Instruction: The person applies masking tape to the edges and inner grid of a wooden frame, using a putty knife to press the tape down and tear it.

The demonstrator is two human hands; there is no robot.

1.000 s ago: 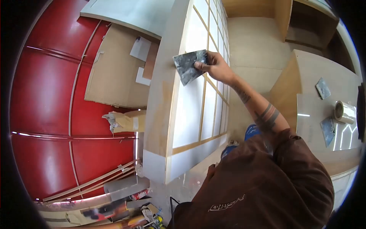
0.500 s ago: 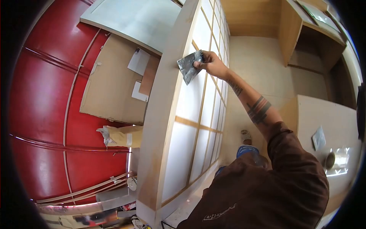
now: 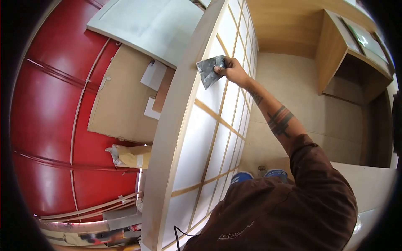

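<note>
My right hand (image 3: 234,70) pinches a flat, square metal putty spreader (image 3: 211,72) smeared with pale filler, thumb on its near face. The blade lies at the long wooden edge of a big lattice panel (image 3: 197,138), its left corner right at the pale side face. White panes divided by thin tan wooden strips make up the panel. My left hand is out of view.
A white board (image 3: 144,27) and a cardboard sheet (image 3: 121,94) lie left of the panel, over a red surface (image 3: 46,108). A wrapped tan package (image 3: 130,157) is below them. An open wooden cabinet (image 3: 351,71) stands at right. A dark cable (image 3: 178,234) hangs by the panel's near end.
The view and my body have moved forward along the panel. My right hand has carried the spreader farther along the edge, past a cross strip. The floor at right shows more.
</note>
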